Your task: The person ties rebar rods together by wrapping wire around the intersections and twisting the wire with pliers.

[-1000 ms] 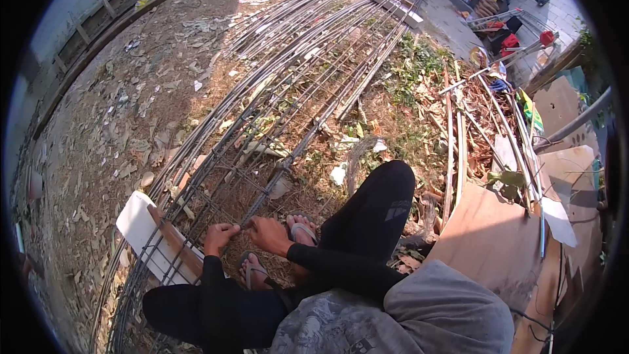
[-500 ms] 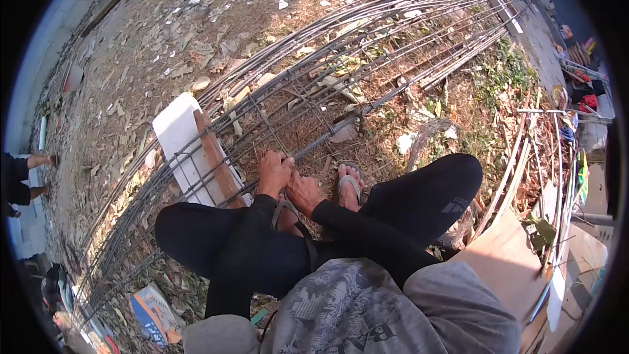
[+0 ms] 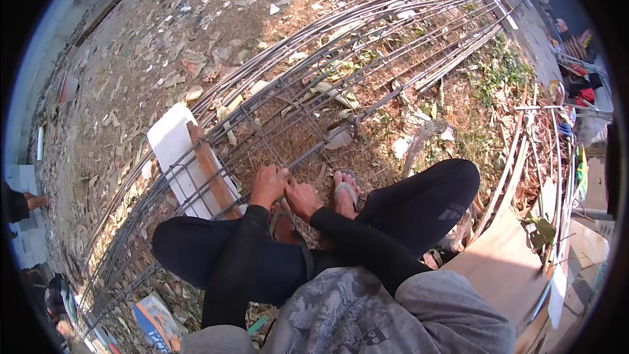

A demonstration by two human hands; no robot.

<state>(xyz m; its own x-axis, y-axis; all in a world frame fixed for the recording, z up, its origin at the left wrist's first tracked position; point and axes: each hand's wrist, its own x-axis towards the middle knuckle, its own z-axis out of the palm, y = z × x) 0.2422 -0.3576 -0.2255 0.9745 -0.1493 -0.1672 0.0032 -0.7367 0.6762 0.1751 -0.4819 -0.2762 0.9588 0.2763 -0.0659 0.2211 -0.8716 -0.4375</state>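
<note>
A long cage of steel rebar (image 3: 306, 155) with thin cross ties runs diagonally in front of me. At its near bar, my left hand (image 3: 268, 187) is closed with the fingertips against a bar joint. My right hand (image 3: 302, 199) is beside it, thumb and fingers pinched together close to the left fingertips. Whatever is between the fingers is too small or hidden to make out. Farther along the same bar, a dark rusty metal piece (image 3: 351, 127) rests against the rebar. A white board (image 3: 171, 136) and a brown wooden strip (image 3: 211, 169) lie by the cage on the left.
More long steel rods (image 3: 367, 16) stretch to the upper right, across a white plank (image 3: 496, 1). Plywood (image 3: 495, 269) and thin wood strips (image 3: 514, 170) lie on my right. Dry leaves cover the ground. Another person's foot (image 3: 36, 201) shows at far left.
My hands have come closer together, the right one rising slightly toward the bar joint. The view has shifted a little. The other person's legs at far left show less.
</note>
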